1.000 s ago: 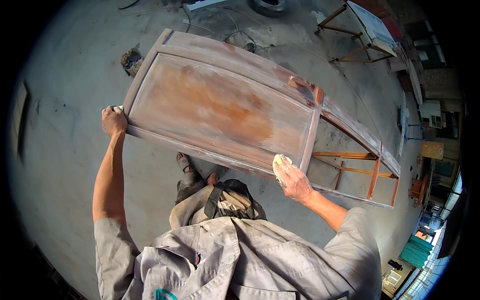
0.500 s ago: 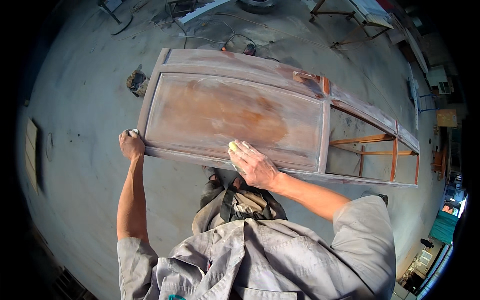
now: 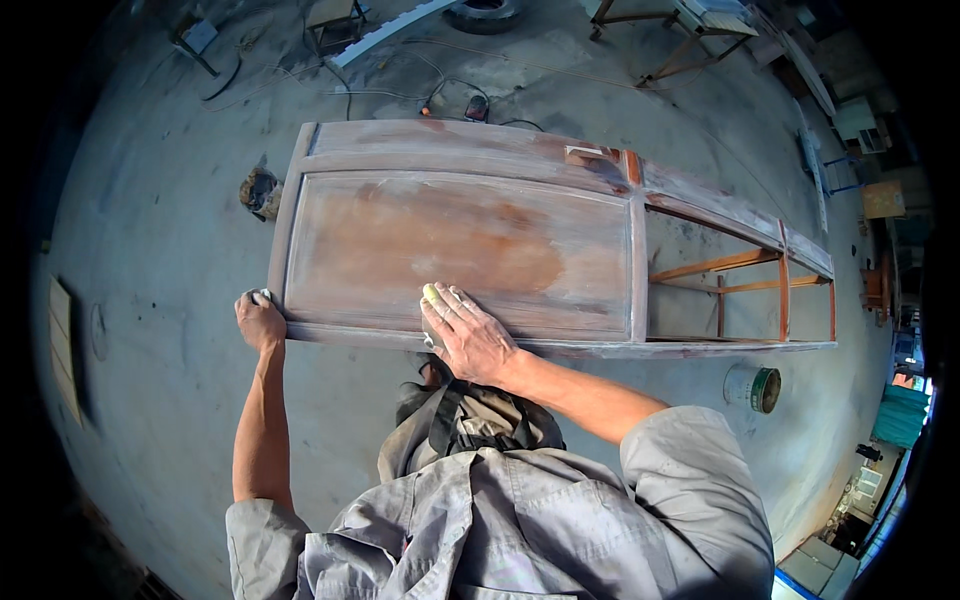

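Observation:
A long wooden furniture frame (image 3: 460,240) with a recessed panel lies across in front of me. Its reddish-brown surface is dusted and smeared white. At the near left corner my left hand (image 3: 260,320) is closed round the edge, and a small whitish bit shows at its fingers. On the panel's near edge my right hand (image 3: 470,335) lies flat, fingers stretched out and dusted white. Something yellow (image 3: 431,293) covers or sits at a fingertip. A small whitish curl shows beside the thumb; I cannot make out what lies under the palm.
Right of me a used metal can (image 3: 752,388) lies on its side on the concrete floor. A dark, crumpled object (image 3: 261,193) sits beyond the left end. Cables (image 3: 400,95), a tyre (image 3: 483,14) and a wooden trestle (image 3: 700,50) are at the back. The frame's right part has open bays.
My right hand has slid left along the panel's near edge. The view has shifted, and the can on the right now shows more fully. My left hand keeps its grip on the corner.

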{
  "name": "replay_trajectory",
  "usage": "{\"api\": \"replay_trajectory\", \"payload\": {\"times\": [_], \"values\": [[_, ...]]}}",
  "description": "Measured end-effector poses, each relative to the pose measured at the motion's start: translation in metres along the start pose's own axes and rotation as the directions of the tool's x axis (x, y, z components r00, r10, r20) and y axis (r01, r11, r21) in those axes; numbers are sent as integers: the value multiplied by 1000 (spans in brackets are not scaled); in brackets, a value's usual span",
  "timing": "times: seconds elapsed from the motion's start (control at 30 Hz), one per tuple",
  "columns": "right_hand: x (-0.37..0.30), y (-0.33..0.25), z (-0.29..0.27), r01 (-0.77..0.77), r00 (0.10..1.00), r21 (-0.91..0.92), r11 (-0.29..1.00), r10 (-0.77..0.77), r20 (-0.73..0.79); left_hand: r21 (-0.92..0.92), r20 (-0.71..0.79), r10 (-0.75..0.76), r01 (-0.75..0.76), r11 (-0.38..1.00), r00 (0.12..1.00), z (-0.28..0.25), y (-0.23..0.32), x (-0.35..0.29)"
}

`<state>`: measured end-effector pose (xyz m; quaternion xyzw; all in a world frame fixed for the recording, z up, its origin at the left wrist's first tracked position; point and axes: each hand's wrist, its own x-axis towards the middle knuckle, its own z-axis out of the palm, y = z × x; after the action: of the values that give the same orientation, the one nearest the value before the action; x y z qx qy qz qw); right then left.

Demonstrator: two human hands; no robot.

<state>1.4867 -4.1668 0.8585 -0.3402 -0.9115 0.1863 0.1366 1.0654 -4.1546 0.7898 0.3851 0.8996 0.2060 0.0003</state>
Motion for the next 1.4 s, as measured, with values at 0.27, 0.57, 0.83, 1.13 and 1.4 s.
{"api": "replay_trajectory", "payload": {"times": [0.27, 0.57, 0.83, 1.13, 1.4], "values": [[-82, 27, -20, -245, 970, -72, 967, 243, -26, -105, -1, -25, 25, 994, 1000, -6, -6, -3], [-128, 69, -63, -338, 936, -145, 930, 348, 50, -22, 70, -41, 43, 999, 997, -16, -4, -4], [1, -1, 16, -185, 981, 49, 981, 188, -43, 39, 243, 60, -72, 997, 968, -23, 15, 4], [17, -25, 34, -306, 947, -49, 951, 298, -124, 61, 271, 105, -126, 990, 957, -22, 26, 1], [-91, 48, -34, -543, 839, -173, 821, 536, -90, 45, 278, 109, -127, 991, 954, -22, 4, 3]]}}
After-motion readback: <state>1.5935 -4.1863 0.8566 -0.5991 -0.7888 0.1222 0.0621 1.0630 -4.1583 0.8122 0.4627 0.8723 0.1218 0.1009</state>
